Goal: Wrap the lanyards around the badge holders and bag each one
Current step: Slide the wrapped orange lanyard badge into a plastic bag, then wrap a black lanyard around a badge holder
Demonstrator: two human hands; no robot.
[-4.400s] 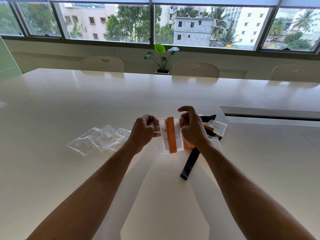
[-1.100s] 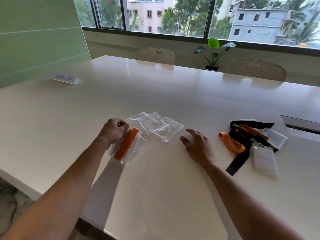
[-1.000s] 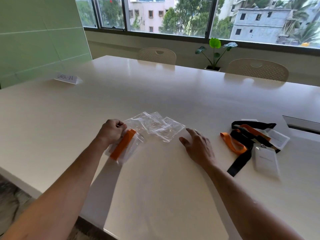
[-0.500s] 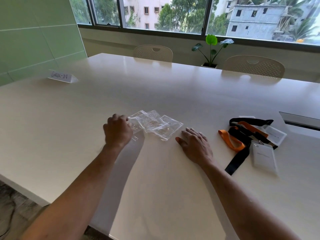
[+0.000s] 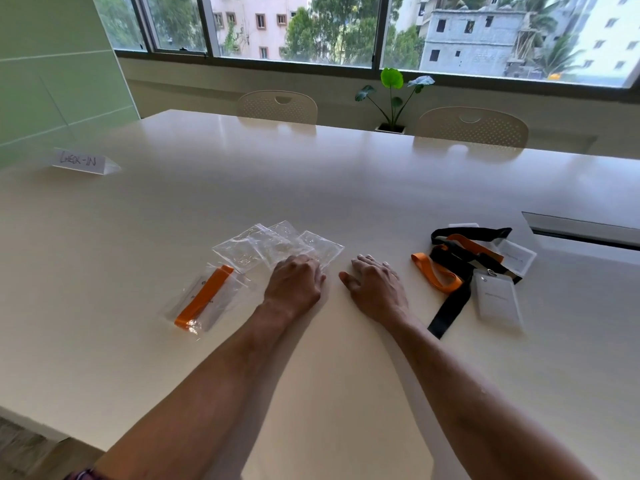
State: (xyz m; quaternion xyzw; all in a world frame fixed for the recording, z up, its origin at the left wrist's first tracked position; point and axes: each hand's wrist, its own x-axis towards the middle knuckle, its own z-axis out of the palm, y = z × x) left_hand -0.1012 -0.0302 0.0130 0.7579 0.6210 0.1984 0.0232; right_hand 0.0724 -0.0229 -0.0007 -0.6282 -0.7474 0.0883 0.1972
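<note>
Left hand (image 5: 294,284) let go bagged badge (image 5: 204,297), now prob. on empty bags (image 5: 277,245).

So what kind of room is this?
Probably an office meeting room set up for event check-in: a long table with chairs along it, a folded "CHECK-IN" sign, and wide windows facing city buildings.

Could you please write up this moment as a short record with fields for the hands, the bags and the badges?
left hand: palm down, fingertips on the near edge of the empty bags
right hand: flat on the table, holding nothing
bagged badge: wrapped in orange lanyard, inside a clear bag, lying left of the left hand
loose badges: right of the right hand, tangled with orange and black lanyards, not yet wrapped
sign: far left, reads CHECK-IN
</note>
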